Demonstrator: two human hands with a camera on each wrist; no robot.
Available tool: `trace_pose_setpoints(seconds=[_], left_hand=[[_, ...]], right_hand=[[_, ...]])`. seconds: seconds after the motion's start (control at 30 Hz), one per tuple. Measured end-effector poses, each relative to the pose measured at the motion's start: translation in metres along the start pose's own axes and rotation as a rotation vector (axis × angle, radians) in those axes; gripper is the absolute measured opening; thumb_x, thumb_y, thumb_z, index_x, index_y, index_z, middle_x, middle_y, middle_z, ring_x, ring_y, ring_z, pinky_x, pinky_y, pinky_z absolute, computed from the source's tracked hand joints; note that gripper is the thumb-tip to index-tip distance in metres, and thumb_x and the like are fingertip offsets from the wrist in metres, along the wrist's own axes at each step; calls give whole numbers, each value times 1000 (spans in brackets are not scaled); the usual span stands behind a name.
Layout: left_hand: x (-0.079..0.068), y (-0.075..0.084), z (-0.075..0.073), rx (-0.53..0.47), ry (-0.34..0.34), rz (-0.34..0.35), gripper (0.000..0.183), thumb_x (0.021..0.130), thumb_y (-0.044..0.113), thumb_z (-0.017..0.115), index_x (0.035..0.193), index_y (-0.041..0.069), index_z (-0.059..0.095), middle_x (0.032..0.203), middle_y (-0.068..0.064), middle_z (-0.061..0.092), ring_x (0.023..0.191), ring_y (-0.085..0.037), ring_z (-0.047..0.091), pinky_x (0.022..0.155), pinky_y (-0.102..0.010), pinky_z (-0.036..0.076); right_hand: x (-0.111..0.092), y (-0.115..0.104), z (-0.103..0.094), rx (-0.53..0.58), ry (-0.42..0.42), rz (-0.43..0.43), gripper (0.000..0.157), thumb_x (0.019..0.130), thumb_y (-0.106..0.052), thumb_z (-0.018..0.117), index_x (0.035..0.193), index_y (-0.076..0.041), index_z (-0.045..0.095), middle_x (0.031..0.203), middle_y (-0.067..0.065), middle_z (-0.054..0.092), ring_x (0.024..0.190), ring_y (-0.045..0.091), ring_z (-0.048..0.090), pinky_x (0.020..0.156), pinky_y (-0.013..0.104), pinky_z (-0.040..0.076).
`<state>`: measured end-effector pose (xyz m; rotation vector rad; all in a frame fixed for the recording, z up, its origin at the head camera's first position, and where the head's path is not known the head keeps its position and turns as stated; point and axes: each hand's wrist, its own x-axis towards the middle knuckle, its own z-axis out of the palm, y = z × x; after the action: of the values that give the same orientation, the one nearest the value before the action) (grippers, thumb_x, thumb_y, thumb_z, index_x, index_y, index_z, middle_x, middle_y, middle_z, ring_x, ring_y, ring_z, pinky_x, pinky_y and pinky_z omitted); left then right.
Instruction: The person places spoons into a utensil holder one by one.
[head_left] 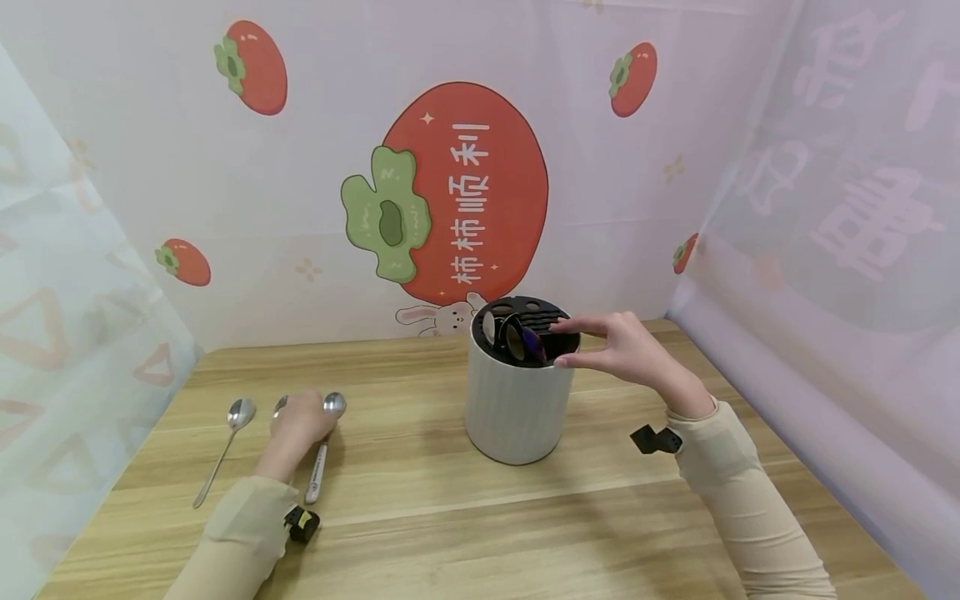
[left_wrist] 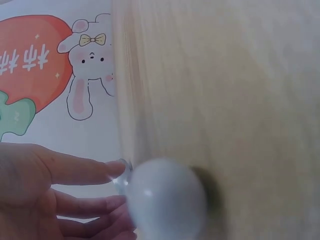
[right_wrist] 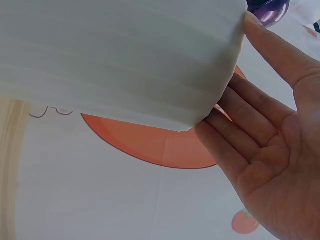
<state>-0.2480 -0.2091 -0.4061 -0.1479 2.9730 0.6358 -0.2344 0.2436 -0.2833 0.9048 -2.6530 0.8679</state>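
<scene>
On the left of the table, my left hand (head_left: 300,417) pinches a spoon (head_left: 318,471) with a steel bowl and pale handle near its neck. The left wrist view shows the thumb at a small shiny bowl (left_wrist: 121,176), with a large pale rounded end close to the camera. Another spoon bowl (head_left: 280,406) peeks out left of this hand. My right hand (head_left: 618,346) spans the right edge of a white cylindrical utensil holder (head_left: 517,412), thumb at the rim and fingers fairly straight over the black slotted top. Beside the thumb stands a shiny purple rounded head (right_wrist: 272,12).
A metal spoon (head_left: 240,414) lies alone at the far left of the table (head_left: 405,525). A silver spoon-like head (head_left: 489,327) and a brownish oval one (head_left: 515,342) stand in the holder. Behind the table hangs a printed cloth (head_left: 300,167).
</scene>
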Motion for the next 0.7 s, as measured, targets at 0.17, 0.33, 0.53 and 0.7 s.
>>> trace_pose_setpoints(seconds=[0.17, 0.33, 0.53, 0.7], left_hand=[[4, -2, 0, 6, -16, 19, 11, 79, 9, 63, 72, 3, 57, 64, -9, 55, 54, -19, 51, 48, -27, 41], [5, -1, -2, 9, -20, 33, 10, 75, 6, 66, 73, 1, 58, 67, -11, 56, 56, -21, 52, 50, -28, 41], [5, 0, -2, 17, -18, 31, 9, 74, 3, 66, 71, 1, 58, 66, -11, 57, 55, -21, 52, 48, -27, 40], [6, 0, -1, 12, -22, 28, 9, 74, 3, 64, 70, 1, 57, 66, -11, 55, 56, -21, 51, 48, -27, 40]], right_hand=[[0, 0, 0, -3, 4, -5, 46, 77, -38, 77, 117, -17, 68, 121, 5, 66, 118, 25, 59, 98, 47, 45], [0, -1, 0, -2, 16, -12, 45, 77, -37, 77, 116, -17, 68, 121, 6, 66, 117, 24, 60, 97, 47, 46], [0, 0, 0, 6, 14, -4, 45, 77, -37, 77, 116, -17, 68, 121, 6, 66, 117, 25, 59, 98, 47, 46], [0, 1, 1, 7, 11, -4, 46, 77, -37, 77, 117, -17, 68, 121, 6, 66, 118, 25, 59, 98, 48, 45]])
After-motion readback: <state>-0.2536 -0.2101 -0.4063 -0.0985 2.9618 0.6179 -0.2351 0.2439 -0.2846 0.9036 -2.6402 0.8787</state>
